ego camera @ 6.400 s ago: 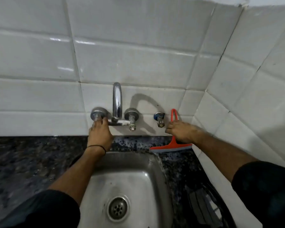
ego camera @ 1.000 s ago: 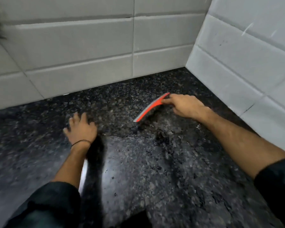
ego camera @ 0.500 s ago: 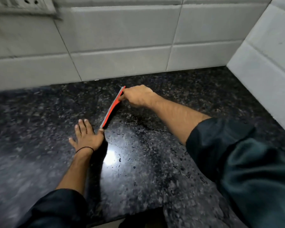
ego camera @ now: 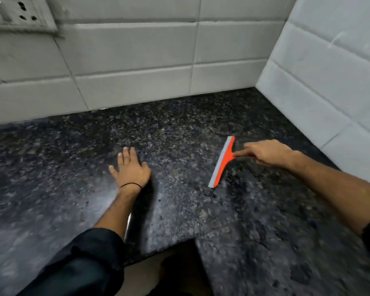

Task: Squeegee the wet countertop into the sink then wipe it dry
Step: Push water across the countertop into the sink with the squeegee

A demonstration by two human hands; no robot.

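Note:
My right hand (ego camera: 269, 153) grips the handle of the orange squeegee (ego camera: 222, 161), whose grey blade rests on the dark speckled granite countertop (ego camera: 179, 129) near the right corner. Water beads and a wet sheen show on the stone just below and left of the blade. My left hand (ego camera: 129, 169) lies flat on the countertop with its fingers apart, palm down, well left of the squeegee. A thin black band circles that wrist. The sink is out of view.
White tiled walls (ego camera: 137, 60) meet in a corner at the back right. A wall socket plate (ego camera: 15, 13) sits at the upper left. The counter's front edge has a notch (ego camera: 169, 253) near the bottom middle, with the floor below it.
The squeegee in my right hand has moved from beside my left hand back to the right, toward the corner. My left hand stays flat on the counter.

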